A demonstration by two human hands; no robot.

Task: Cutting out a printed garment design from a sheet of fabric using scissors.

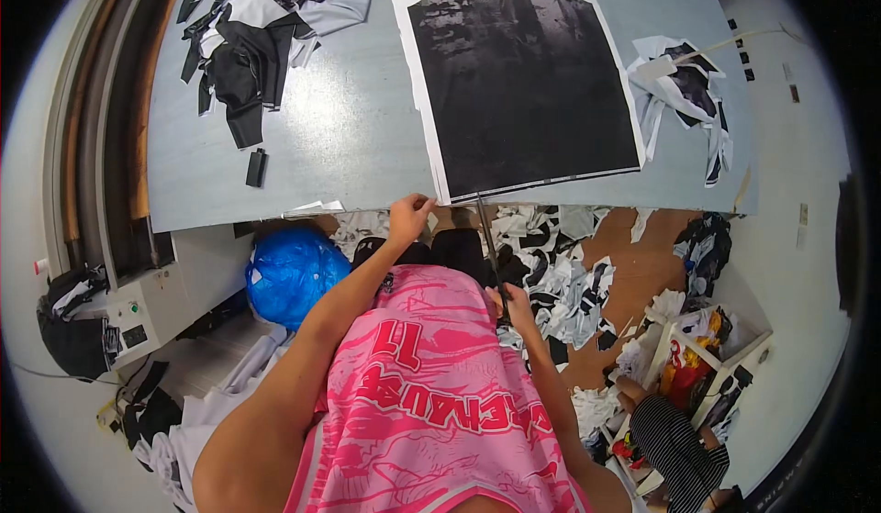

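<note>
A black printed shirt panel (532,100) with white margins lies flat on the grey table (340,164), its lower edge near the table's front. My left hand (410,218) pinches the white margin at the panel's lower left corner. Below the table edge, my right hand (517,306) is closed round the handles of long dark scissors (490,242). Their blades point up and away from me, with the tips at the panel's lower edge, just right of my left hand. Part of the handles is hidden by my fingers.
Black and white fabric pieces (248,45) are heaped at the table's left, beside a small black object (256,168). More crumpled cloth (684,91) lies right. Below are a blue bag (295,277) and floor scraps (569,302). A person in stripes (674,449) is at lower right.
</note>
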